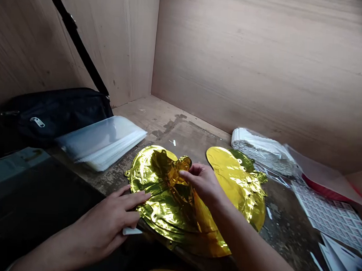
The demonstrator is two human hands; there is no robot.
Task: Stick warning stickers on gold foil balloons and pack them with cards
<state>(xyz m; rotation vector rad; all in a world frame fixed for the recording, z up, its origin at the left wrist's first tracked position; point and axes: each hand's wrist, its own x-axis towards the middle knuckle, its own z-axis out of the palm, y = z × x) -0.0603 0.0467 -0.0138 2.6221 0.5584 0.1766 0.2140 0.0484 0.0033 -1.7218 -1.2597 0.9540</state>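
Note:
A flat gold foil balloon [161,208] lies near the table's front edge, its upper part crumpled and folded up. My right hand [207,184] is closed, pinching a bunched piece of this foil between thumb and fingers. At the balloon's left edge, my left hand [117,213] rests with its upper fingers on the foil. Between its thumb and a lower finger sticks out a small white tapered strip [132,231], possibly a flat straw. More gold foil balloons [228,165] lie overlapping on the right, partly covered by my right forearm.
Clear plastic sleeves [113,139] are stacked at left beside a black zipped bag [62,110]. Bundled white strips [260,150] in plastic lie at back right, near printed sheets [332,214] and white cards [342,260]. Wooden panels [249,66] enclose the table. Small white scraps [269,213] are scattered.

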